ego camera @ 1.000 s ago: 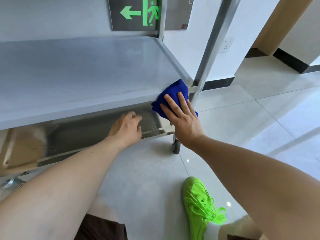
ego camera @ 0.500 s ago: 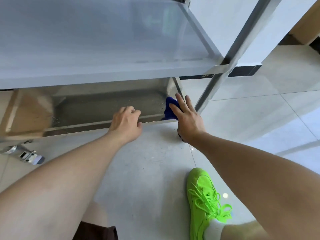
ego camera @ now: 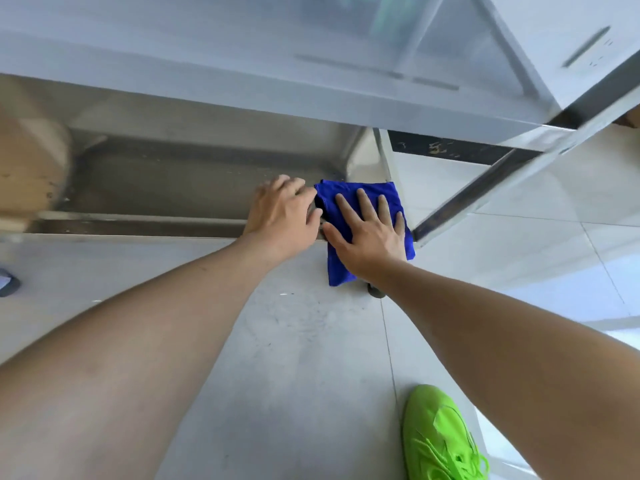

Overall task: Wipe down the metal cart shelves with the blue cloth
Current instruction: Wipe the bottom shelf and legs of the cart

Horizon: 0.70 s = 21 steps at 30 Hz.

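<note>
The blue cloth [ego camera: 360,194] lies spread over the front right corner of the metal cart's lower shelf [ego camera: 173,188], and its near end hangs over the front rim. My right hand [ego camera: 372,230] presses flat on the cloth with straight, spread fingers. Just left of it, my left hand [ego camera: 282,211] grips the shelf's front rim, fingers curled over the edge and thumb close to the cloth. The cart's upper shelf [ego camera: 242,81] juts out above both hands.
A slanted metal cart post [ego camera: 485,192] rises just right of the cloth. A caster wheel [ego camera: 375,292] peeks out under my right wrist. My bright green shoe [ego camera: 440,438] stands on the tiled floor at the lower right. A small dark object [ego camera: 7,282] lies at the left edge.
My right hand carried the cloth from the upper shelf's corner down to the lower shelf's corner and now presses it spread flat. My left hand slid right along the rim. The view tilted down.
</note>
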Available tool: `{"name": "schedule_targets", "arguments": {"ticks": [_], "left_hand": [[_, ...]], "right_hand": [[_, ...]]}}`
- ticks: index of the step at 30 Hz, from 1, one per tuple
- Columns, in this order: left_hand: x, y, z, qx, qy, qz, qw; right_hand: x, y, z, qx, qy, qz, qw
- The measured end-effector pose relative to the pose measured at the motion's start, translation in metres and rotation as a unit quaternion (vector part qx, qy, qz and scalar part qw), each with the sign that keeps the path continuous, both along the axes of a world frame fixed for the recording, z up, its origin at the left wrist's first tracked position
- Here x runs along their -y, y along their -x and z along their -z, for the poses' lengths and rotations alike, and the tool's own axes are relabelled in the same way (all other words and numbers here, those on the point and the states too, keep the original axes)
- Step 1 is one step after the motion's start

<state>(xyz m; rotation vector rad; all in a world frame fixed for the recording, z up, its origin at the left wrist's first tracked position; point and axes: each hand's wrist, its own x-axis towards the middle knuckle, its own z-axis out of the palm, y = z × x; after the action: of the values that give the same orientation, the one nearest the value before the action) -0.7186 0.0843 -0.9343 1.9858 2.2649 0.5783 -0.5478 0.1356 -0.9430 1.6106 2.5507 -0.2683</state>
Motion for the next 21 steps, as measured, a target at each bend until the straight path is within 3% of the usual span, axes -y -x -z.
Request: {"name": "schedule_targets", "arguments": {"ticks": [12, 21], "left_hand": [[-0.049, -0.007, 0.018, -0.042, -0.026, -0.026, 0.998], [-0.042, -0.01, 0.033, 0.02, -0.078, -0.022, 0.997]], "right_hand": [[-0.037, 0.007, 0.022, -0.017, -0.055, -0.007, 0.998], [-0.079, 0.034, 0.022, -0.01, -0.018, 0.042, 0.999]]}}
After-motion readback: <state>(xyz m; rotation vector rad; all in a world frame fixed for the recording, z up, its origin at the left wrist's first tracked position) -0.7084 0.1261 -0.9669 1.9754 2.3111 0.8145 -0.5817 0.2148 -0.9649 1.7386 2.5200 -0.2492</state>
